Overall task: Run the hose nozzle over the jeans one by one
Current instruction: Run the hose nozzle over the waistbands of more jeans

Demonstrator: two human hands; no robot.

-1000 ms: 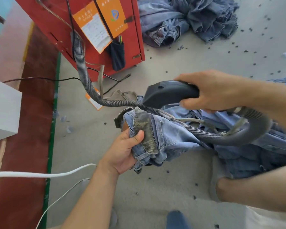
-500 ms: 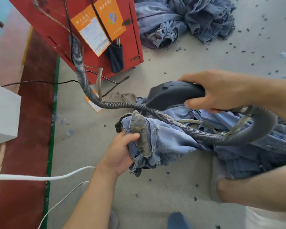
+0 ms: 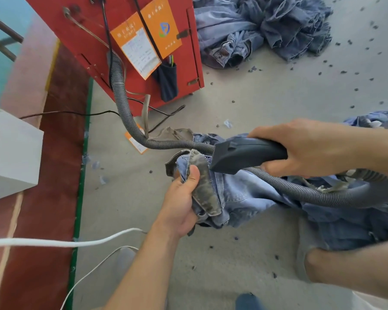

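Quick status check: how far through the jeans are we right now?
Possibly done: a heap of jeans lies on the floor beside the red cabinet, though I cannot confirm they were treated. In hand: the left hand grips the hem of one pair of jeans while the right hand holds the nozzle at that hem. Left: the rest of this pair, and more denim at the right edge.

Pale blue jeans (image 3: 244, 193); black nozzle (image 3: 242, 156); grey ribbed hose (image 3: 119, 95); red cabinet (image 3: 87, 41)

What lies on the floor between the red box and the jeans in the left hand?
In the head view, the grey hose crosses it from the red box toward the jeans held by the left hand, beside an orange card.
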